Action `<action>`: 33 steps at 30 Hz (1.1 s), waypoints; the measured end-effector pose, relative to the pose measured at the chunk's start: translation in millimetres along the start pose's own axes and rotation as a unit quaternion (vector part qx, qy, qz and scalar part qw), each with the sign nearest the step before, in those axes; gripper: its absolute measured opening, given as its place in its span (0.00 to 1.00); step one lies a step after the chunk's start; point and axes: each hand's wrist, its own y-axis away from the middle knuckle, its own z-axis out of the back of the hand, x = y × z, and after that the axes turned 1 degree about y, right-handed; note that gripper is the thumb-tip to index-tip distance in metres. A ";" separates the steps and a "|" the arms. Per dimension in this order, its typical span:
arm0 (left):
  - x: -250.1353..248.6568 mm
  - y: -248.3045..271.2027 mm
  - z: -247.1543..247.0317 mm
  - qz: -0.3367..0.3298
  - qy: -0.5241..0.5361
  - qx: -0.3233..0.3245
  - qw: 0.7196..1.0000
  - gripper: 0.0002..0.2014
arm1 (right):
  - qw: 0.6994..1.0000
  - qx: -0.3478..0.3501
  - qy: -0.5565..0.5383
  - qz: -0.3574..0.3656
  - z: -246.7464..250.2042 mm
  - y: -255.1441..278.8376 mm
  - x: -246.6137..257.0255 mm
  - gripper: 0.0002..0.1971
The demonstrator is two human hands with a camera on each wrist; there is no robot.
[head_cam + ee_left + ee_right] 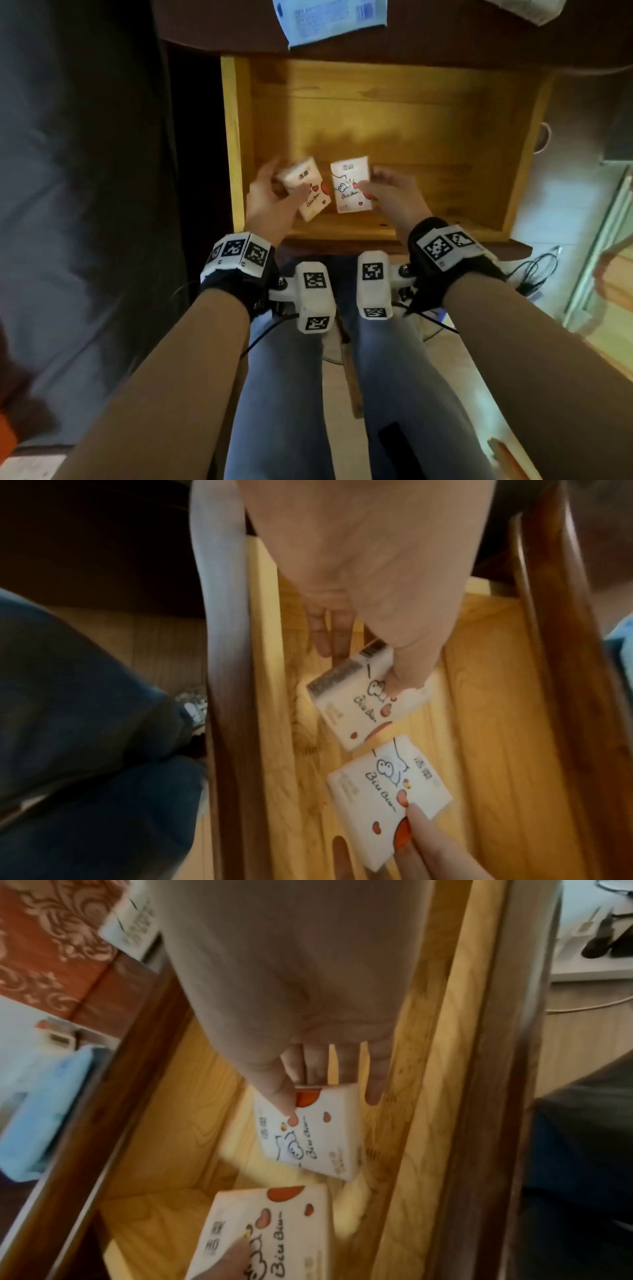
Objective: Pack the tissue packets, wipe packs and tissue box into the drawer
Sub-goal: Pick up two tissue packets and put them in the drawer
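An open wooden drawer (236,137) lies in front of me, its floor bare. My left hand (281,182) grips a small white tissue packet (306,190) with red hearts, tilted, just above the drawer's near left part. My right hand (371,180) pinches a matching packet (350,185) beside it, thumb on top. In the left wrist view my thumb lies on the left packet (359,707), with the other packet (387,788) beyond it. The right wrist view shows the right packet (318,1139) under my thumb. A blue wipe pack (329,20) lies on the tabletop above.
A white pack (527,10) sits on the dark tabletop at the far right. A red patterned box (51,947) shows in the right wrist view. My knees in jeans (284,394) are below the drawer front. Cables (534,270) trail on the floor at right.
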 end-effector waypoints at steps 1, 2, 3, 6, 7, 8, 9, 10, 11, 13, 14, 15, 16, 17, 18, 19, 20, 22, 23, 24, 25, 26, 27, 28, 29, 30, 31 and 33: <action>4.4 -6.8 -2.0 -0.011 -0.030 -0.008 0.999 0.30 | 1.000 -0.004 0.008 0.001 -3.0 -7.9 -4.7 0.16; 8.2 -13.6 -4.3 -0.021 -0.056 -0.018 0.998 0.30 | 1.000 -0.011 0.013 -0.001 -5.6 -15.6 -8.5 0.16; 11.2 -19.6 -6.7 -0.029 -0.078 -0.027 0.996 0.30 | 1.000 -0.017 0.021 -0.004 -7.9 -22.8 -11.3 0.16; 19.9 -36.2 -13.7 -0.027 -0.133 -0.040 0.990 0.29 | 0.999 -0.016 0.046 -0.007 -14.8 -41.5 -18.3 0.17; 22.4 -40.3 -15.4 -0.018 -0.148 -0.040 0.988 0.29 | 0.999 -0.012 0.051 -0.012 -16.8 -46.2 -20.3 0.17; 23.6 -43.4 -16.6 -0.011 -0.158 -0.038 0.987 0.28 | 0.998 -0.008 0.056 -0.018 -18.7 -50.0 -22.1 0.18; 24.8 -46.5 -17.1 -0.006 -0.169 -0.034 0.985 0.28 | 0.998 -0.005 0.061 -0.025 -20.7 -53.1 -23.6 0.18; 25.9 -49.0 -17.0 -0.003 -0.185 -0.029 0.982 0.28 | 0.997 -0.005 0.066 -0.032 -22.3 -55.5 -25.3 0.17; 26.1 -50.3 -16.0 -0.004 -0.204 -0.025 0.979 0.27 | 0.997 -0.009 0.072 -0.039 -23.5 -56.9 -26.3 0.18; 26.6 -50.9 -11.5 -0.017 -0.239 -0.023 0.971 0.24 | 0.995 -0.026 0.087 -0.048 -24.3 -57.5 -26.8 0.19; 26.1 -50.2 -8.6 -0.024 -0.248 -0.025 0.968 0.23 | 0.994 -0.037 0.093 -0.049 -23.8 -57.0 -26.2 0.19; 24.6 -48.4 -5.6 -0.028 -0.252 -0.026 0.967 0.23 | 0.993 -0.046 0.099 -0.050 -22.8 -55.3 -24.5 0.18; 22.4 -45.6 -3.4 -0.032 -0.249 -0.026 0.968 0.22 | 0.992 -0.055 0.103 -0.052 -22.0 -53.1 -22.9 0.18; 18.9 -41.7 -1.0 -0.040 -0.243 -0.022 0.969 0.22 | 0.991 -0.062 0.105 -0.055 -21.1 -50.6 -21.1 0.18; 14.4 -37.1 1.4 -0.055 -0.235 -0.017 0.970 0.21 | 0.991 -0.066 0.105 -0.056 -21.0 -48.7 -19.5 0.19; 9.2 -31.9 4.3 -0.077 -0.229 -0.014 0.970 0.19 | 0.991 -0.063 0.106 -0.057 -21.5 -46.9 -17.9 0.20; 3.5 -26.3 7.9 -0.104 -0.224 -0.014 0.969 0.18 | 0.991 -0.053 0.106 -0.058 -22.7 -45.2 -16.1 0.22; -6.4 -14.8 17.4 -0.160 -0.210 -0.030 0.964 0.15 | 0.992 -0.028 0.101 -0.066 -26.4 -41.9 -12.9 0.24; -9.7 -10.0 22.9 -0.184 -0.204 -0.050 0.960 0.14 | 0.993 -0.021 0.099 -0.069 -28.3 -41.0 -11.9 0.24; -11.3 -6.7 28.5 -0.200 -0.200 -0.079 0.956 0.13 | 0.993 -0.018 0.098 -0.070 -30.3 -40.7 -10.9 0.25; -11.1 -4.9 34.0 -0.208 -0.199 -0.114 0.951 0.12 | 0.993 -0.018 0.096 -0.071 -32.4 -40.8 -10.1 0.25; -9.4 -4.5 39.2 -0.202 -0.199 -0.153 0.947 0.12 | 0.993 -0.017 0.091 -0.071 -34.9 -41.8 -9.3 0.27; -6.7 -4.8 44.0 -0.184 -0.201 -0.189 0.943 0.12 | 0.994 -0.013 0.083 -0.070 -37.6 -43.0 -8.8 0.28; -2.8 -5.3 47.8 -0.161 -0.203 -0.213 0.942 0.13 | 0.995 -0.003 0.076 -0.066 -40.7 -45.3 -8.9 0.28; 2.9 -6.6 50.7 -0.142 -0.201 -0.221 0.944 0.14 | 0.996 0.009 0.074 -0.057 -44.3 -47.3 -8.8 0.28; 9.5 -8.5 52.8 -0.131 -0.194 -0.213 0.948 0.16 | 0.996 0.024 0.080 -0.044 -48.5 -48.5 -7.9 0.28; 16.4 -10.5 54.0 -0.123 -0.184 -0.199 0.955 0.18 | 0.995 0.041 0.090 -0.028 -52.9 -49.6 -7.1 0.28; 28.3 -14.0 55.0 -0.105 -0.167 -0.172 0.965 0.17 | 0.989 0.069 0.130 0.004 -61.3 -52.1 -5.7 0.28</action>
